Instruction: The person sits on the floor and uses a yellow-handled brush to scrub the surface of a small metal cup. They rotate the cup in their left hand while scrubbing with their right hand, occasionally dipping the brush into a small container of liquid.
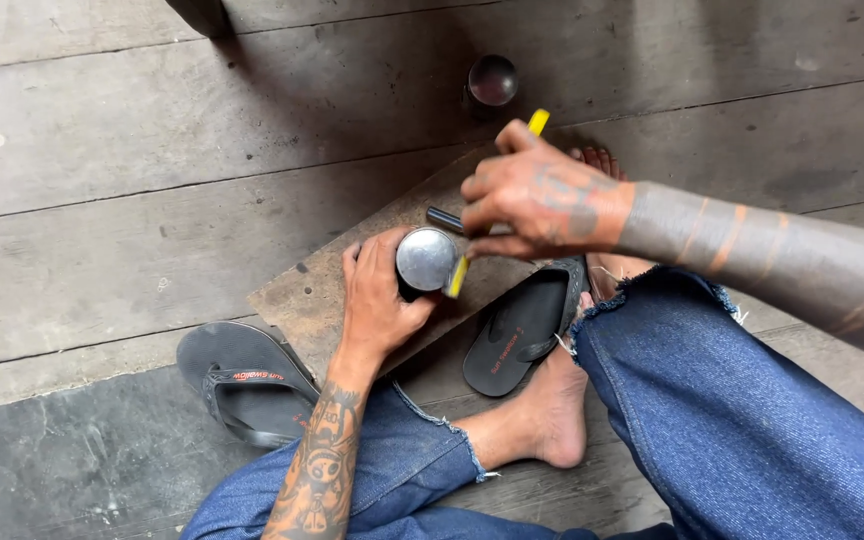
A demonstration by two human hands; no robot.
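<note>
A person sat on a wooden plank floor [132, 160], viewed from above. The left hand [377, 305] kept a closed grip around a round metal cylinder [426, 258] with a shiny top, standing on a flat wooden board [312, 295]. The right hand [542, 195] was closed on a yellow-handled tool [538, 122], its yellow end touching the cylinder's side. Holding the cylinder firmly upright against the board would probably keep the tool from slipping. There were two black flip-flops, one [247, 380] by the left knee and one [527, 325] near the bare foot [552, 410], plus one dark round object [493, 80] farther away.
</note>
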